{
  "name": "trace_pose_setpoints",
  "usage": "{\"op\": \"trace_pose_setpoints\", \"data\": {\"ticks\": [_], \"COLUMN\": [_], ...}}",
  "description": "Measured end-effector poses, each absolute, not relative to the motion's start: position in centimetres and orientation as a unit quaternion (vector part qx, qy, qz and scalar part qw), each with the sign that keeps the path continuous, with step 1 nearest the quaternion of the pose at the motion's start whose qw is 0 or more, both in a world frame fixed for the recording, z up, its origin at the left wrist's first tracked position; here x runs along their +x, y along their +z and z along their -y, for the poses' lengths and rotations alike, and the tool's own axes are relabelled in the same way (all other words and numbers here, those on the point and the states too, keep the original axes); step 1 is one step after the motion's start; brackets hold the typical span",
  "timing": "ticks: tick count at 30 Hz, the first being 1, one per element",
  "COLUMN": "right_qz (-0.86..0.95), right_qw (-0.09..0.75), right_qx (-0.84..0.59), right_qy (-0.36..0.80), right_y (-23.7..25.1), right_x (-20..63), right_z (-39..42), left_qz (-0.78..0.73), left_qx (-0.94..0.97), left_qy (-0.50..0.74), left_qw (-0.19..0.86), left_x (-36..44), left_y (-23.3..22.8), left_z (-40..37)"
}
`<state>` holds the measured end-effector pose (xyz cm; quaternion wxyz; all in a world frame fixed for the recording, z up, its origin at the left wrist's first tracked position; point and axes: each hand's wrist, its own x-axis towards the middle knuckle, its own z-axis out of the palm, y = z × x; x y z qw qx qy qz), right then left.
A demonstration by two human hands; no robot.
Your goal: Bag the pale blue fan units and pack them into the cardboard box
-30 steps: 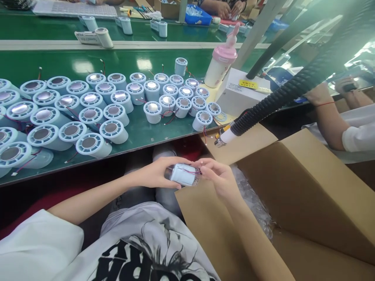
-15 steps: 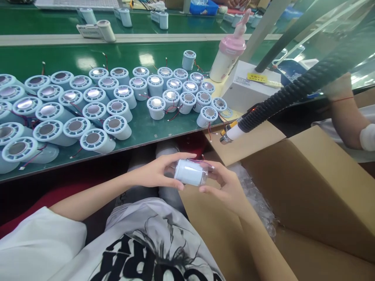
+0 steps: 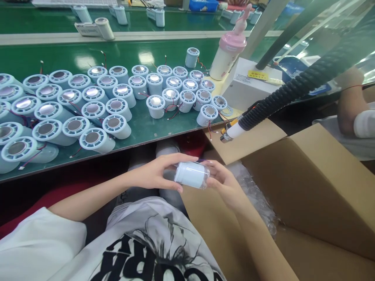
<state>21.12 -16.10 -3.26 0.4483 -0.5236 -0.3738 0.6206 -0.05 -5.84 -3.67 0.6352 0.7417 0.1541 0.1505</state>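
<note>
Between my hands, over my lap, lies a light-blue cylinder (image 3: 191,175) on its side, with a clear plastic cover around its right end. My left hand (image 3: 161,171) curls round its left end, thumb below and fingers along the top. The fingers of my right hand (image 3: 222,180) close on the clear right end, with the thumb at its lower edge. A thin wire shows above the cylinder near the right fingertips. Many similar light-blue cylinders (image 3: 98,140) with round metal discs on top and red-black wires stand on the green bench.
An open cardboard box (image 3: 304,195) with clear plastic pieces (image 3: 254,195) is at my right. A black corrugated hose (image 3: 281,95) with a metal tip hangs over its flap. A pink-lidded bottle (image 3: 228,52) stands by a white device (image 3: 249,80). Another person's arm (image 3: 350,103) is at far right.
The cylinder has shifted slightly right and tilted a little. My right thumb has moved up onto the clear end, and the wire end has slipped behind. The other person's arm has shifted.
</note>
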Motion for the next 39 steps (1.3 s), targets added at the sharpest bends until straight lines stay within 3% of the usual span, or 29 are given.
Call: {"op": "trace_pose_setpoints", "data": {"ticks": [15, 28, 31, 35, 37, 39], "right_qz": [0.251, 0.178, 0.282, 0.536, 0.659, 0.717], "right_qw": [0.413, 0.286, 0.336, 0.459, 0.451, 0.428], "right_qx": [-0.501, -0.485, -0.538, -0.604, -0.541, -0.493], "right_qy": [0.718, 0.807, 0.72, 0.37, 0.263, 0.246], "right_y": [-4.1, -3.6, -4.3, -4.6, -4.6, -4.5], "right_x": [20.1, 19.3, 19.3, 20.0, 20.4, 20.7], "right_z": [15.6, 15.4, 15.8, 16.5, 16.7, 16.8], "left_qz": [-0.117, -0.118, -0.16, -0.212, -0.226, -0.228], "left_qx": [0.754, 0.779, 0.747, 0.681, 0.654, 0.644], "left_qy": [0.159, 0.201, 0.187, 0.162, 0.15, 0.138], "left_qw": [0.626, 0.582, 0.618, 0.682, 0.706, 0.718], "left_x": [-0.1, 0.0, -0.1, -0.1, -0.1, 0.0], "left_y": [-3.9, -4.2, -3.8, -3.3, -3.1, -3.1], "left_z": [5.7, 6.0, 6.4, 6.6, 6.7, 6.7]}}
